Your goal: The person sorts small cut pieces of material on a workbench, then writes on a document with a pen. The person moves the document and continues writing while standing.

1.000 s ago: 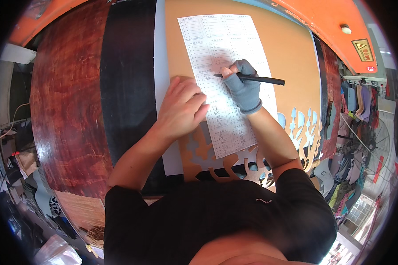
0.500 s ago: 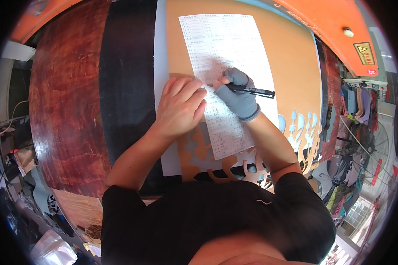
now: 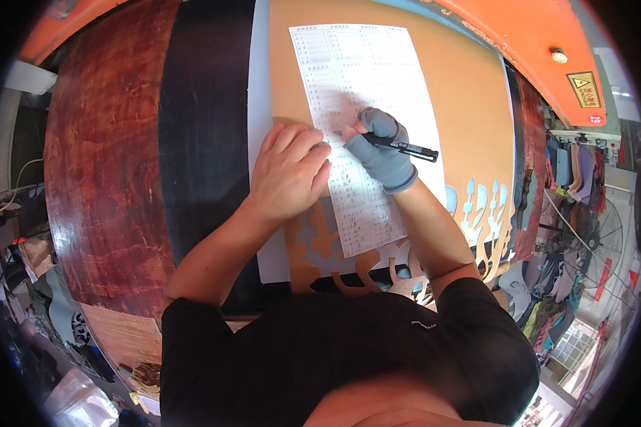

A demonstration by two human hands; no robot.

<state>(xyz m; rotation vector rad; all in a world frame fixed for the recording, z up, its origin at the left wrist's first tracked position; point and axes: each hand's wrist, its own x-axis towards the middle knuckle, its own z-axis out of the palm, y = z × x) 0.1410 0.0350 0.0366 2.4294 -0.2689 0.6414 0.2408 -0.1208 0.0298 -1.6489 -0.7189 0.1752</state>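
A white printed form sheet (image 3: 399, 78) with rows of lines and some handwriting lies lengthwise in front of me. My left hand (image 3: 289, 165), bare, rests at the sheet's left edge with its fingers lying loosely bent on it. In a grey glove that leaves the fingertips uncovered, my right hand (image 3: 381, 146) grips a black pen (image 3: 413, 149) over the middle of the sheet. The pen slants, its rear end pointing right; my fingers hide its tip. Beneath the sheet is a tan flat material (image 3: 470, 107), with cut-out shapes (image 3: 481, 213) along its near edge.
A black strip (image 3: 205, 128) and a reddish-brown wooden board (image 3: 110, 156) lie to the left. An orange machine beam (image 3: 520, 43) with a warning label runs across the far right. Hanging material pieces (image 3: 577, 167) and a fan (image 3: 611, 235) stand at the right.
My right hand and the pen have shifted slightly, with the pen's rear end a little lower and further left. The left hand stays on the sheet's edge.
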